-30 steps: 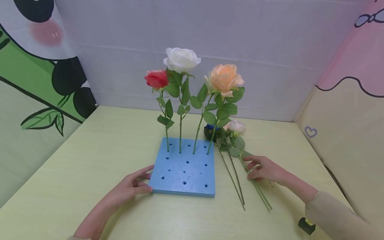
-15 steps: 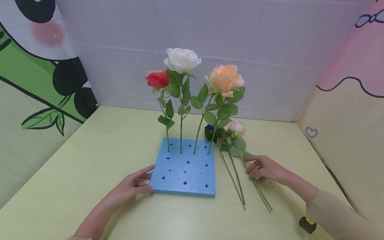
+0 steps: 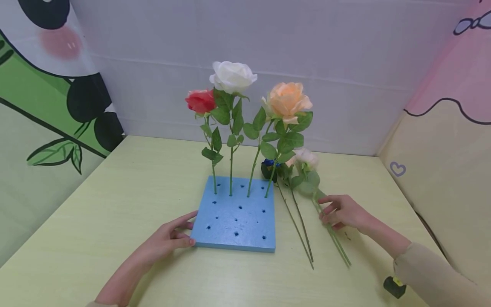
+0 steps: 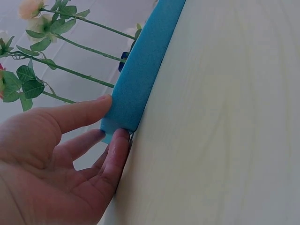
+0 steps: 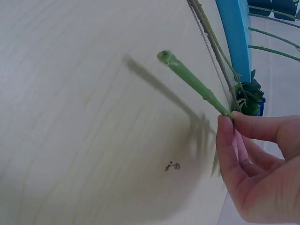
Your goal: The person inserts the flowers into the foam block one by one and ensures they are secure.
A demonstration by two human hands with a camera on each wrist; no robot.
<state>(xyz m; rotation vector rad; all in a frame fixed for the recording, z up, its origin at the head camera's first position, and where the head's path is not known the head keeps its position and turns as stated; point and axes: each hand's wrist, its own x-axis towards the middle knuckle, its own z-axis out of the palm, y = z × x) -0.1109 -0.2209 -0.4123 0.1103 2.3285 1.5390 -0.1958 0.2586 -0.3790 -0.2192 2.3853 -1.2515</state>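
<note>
Since the fingers of the right hand (image 3: 345, 212) pinch the green stem (image 5: 187, 80) between thumb and fingertip, apply light pressure only; a harder squeeze would probably twist it. The stem's free end is tilted clear of the desk (image 5: 84, 131). Two thin stems (image 5: 212, 42) lie nearby, between it and the blue block (image 3: 249, 226): lift steeply, so that the pale rose (image 3: 307, 159) and its leaves should not snag them. Left hand (image 3: 166, 241): fingers spread, touching the block's left edge and near corner. Press evenly; a jolt could sway the four upright roses (image 3: 232, 77).
</note>
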